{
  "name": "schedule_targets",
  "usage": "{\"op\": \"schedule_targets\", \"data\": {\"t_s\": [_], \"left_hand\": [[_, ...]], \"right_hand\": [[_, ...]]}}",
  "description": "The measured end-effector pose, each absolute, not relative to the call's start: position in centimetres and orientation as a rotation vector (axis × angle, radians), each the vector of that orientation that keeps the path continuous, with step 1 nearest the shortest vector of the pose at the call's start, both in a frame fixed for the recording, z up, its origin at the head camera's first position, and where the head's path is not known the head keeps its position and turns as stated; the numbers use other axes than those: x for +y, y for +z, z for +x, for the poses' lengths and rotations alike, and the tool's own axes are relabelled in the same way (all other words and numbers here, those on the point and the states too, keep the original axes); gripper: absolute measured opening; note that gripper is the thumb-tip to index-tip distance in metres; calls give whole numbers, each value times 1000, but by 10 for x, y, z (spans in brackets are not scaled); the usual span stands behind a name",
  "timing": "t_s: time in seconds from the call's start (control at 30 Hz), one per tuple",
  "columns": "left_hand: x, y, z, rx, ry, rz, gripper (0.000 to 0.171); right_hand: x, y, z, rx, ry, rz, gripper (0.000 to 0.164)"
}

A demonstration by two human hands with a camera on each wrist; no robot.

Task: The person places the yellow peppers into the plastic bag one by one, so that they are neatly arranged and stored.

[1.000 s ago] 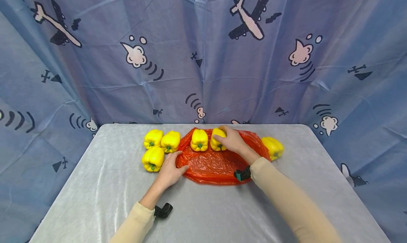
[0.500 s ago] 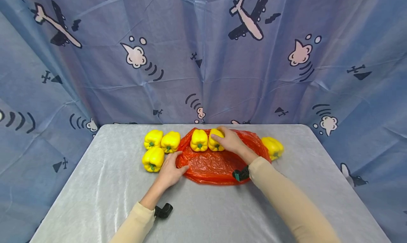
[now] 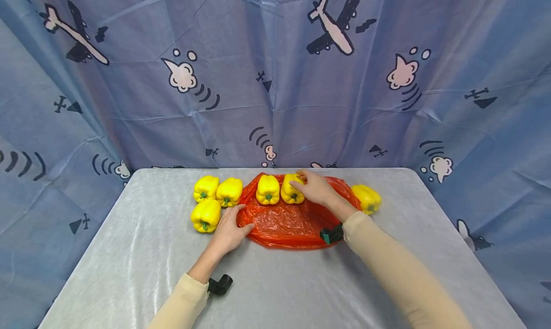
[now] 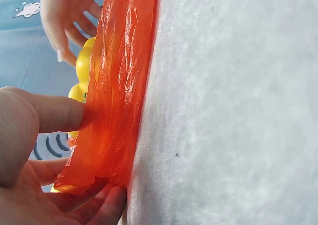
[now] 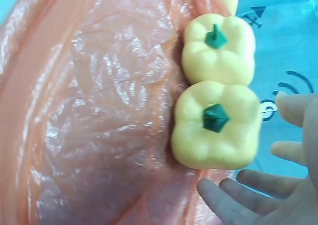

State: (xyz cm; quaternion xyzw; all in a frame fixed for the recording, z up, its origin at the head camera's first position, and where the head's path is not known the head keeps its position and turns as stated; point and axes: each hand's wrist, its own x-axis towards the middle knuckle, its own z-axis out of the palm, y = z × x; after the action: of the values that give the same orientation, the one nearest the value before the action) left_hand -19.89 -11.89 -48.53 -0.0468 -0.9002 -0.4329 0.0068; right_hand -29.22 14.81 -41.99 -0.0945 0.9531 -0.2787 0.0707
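Note:
A red plastic bag (image 3: pixel 284 224) lies spread open across the middle of the table. At its left edge my left hand (image 3: pixel 230 228) holds the rim; in the left wrist view the thin red film runs between the thumb and the lower fingers (image 4: pixel 115 205). Two yellow bell peppers stand side by side along the bag's far part, a left one (image 3: pixel 268 190) and a right one (image 3: pixel 290 190). My right hand (image 3: pixel 318 188) is beside the right pepper. In the right wrist view its fingers (image 5: pixel 263 183) are relaxed and spread, a little apart from that bell pepper (image 5: pixel 218 150).
Several more yellow bell peppers (image 3: pixel 205 215) sit grouped left of the bag, close to my left hand. Another yellow pepper (image 3: pixel 366 198) lies at the bag's right edge. A blue patterned curtain (image 3: pixel 275 80) hangs behind the far edge of the pale table (image 3: pixel 275 290).
The right hand slid the right pepper leftward until it stood close to the other one, then let it go and drew slightly back to the right. The left hand stayed at the bag's rim.

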Motion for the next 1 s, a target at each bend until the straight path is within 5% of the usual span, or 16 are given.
{"op": "schedule_targets", "data": {"t_s": [1.0], "left_hand": [[-118,-484,-199,-2834,-1344,-148,62]], "right_hand": [[207,-366,-253,2988,-1049,-310,49]]}}
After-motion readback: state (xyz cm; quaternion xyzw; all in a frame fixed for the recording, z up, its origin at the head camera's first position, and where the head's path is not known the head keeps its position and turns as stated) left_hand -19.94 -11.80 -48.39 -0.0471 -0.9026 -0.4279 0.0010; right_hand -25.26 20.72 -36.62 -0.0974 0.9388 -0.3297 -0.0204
